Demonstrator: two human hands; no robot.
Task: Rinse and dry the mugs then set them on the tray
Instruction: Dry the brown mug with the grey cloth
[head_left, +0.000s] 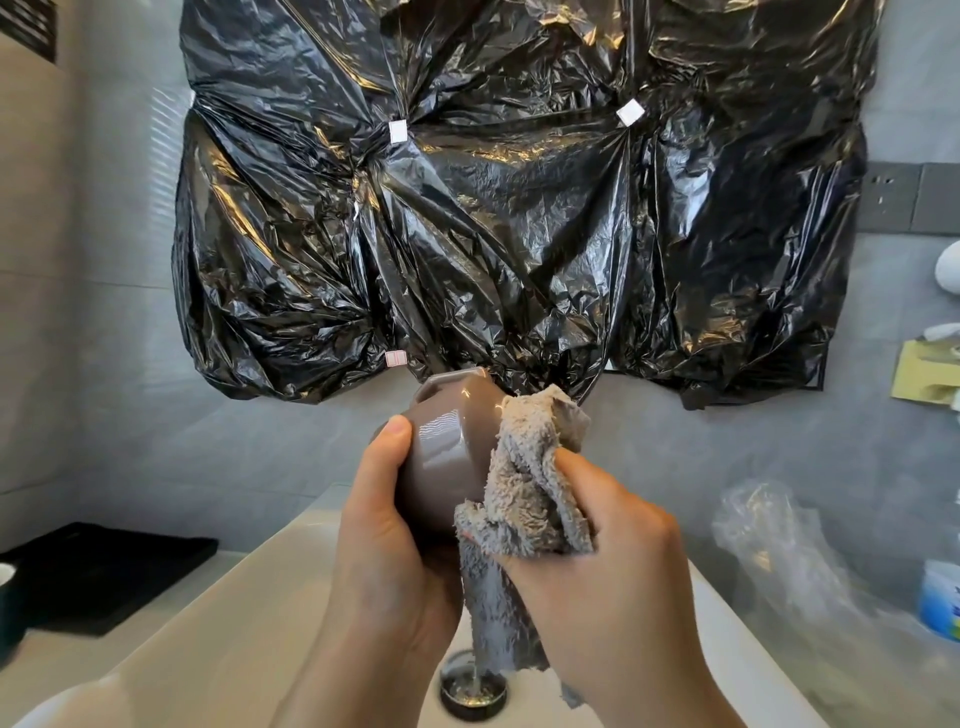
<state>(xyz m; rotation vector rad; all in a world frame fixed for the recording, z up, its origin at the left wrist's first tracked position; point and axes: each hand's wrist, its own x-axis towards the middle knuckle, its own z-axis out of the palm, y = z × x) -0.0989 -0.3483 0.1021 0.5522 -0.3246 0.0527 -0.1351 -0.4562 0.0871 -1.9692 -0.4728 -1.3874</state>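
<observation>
Drying one mug (441, 457) — one cloth (530, 499)

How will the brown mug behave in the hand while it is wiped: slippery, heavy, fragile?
The brown mug looks glazed and glossy, so probably slippery if wet. It seems rigid ceramic, likely breakable if dropped into the sink. The left hand wraps it while the right hand presses the cloth.

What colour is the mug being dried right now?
Glossy taupe, a greyish brown; the mug shows best in the head view, the only one.
</observation>
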